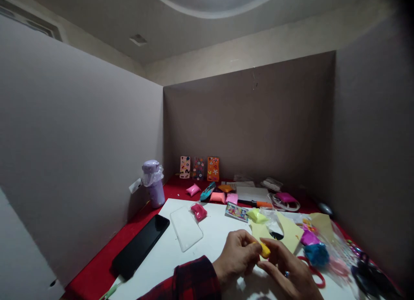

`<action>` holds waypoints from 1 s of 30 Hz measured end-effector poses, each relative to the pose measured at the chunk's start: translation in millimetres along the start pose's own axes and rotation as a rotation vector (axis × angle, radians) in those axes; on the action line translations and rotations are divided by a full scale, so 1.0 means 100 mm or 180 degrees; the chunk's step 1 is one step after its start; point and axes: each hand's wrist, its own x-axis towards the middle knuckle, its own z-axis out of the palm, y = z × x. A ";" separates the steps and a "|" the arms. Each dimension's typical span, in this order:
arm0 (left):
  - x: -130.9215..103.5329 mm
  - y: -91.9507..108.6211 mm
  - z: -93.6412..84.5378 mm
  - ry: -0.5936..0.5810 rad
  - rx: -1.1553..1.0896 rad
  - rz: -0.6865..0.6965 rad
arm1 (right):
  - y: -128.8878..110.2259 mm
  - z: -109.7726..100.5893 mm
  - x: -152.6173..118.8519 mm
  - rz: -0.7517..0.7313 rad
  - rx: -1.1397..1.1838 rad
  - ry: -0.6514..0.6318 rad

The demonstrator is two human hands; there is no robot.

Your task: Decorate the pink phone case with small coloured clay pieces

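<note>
Both hands meet above the white board (213, 229) around a small yellow lump (265, 250) that looks like soft clay. My left hand (237, 254) pinches its left end between thumb and fingers. The fingers of my right hand (286, 265), which wears a ring, close on its right side. Left of the hands lie a clear phone case (186, 229) and a red packet (199, 211). Just beyond them are a yellow-green packet (257, 216) and a card with colourful pictures (236, 211).
A black phone (141, 246) with a cable and a purple bottle (155, 183) stand at the left. Three decorated cases (199, 168) lean at the back. Red-handled scissors (315, 272), a blue packet (316, 254) and yellow paper (290, 231) lie right. Grey partitions surround the table.
</note>
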 end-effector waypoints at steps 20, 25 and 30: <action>0.02 -0.03 0.00 -0.0003 -0.0249 0.0019 | 0.06 0.01 -0.01 -0.0096 -0.0003 -0.0043; -0.01 0.00 0.00 0.0015 -0.0279 0.0052 | 0.01 0.00 -0.01 -0.0178 0.0163 -0.0282; 0.02 -0.07 -0.02 -0.0100 -0.0307 -0.0080 | -0.02 0.00 0.01 -0.0123 0.0118 0.0046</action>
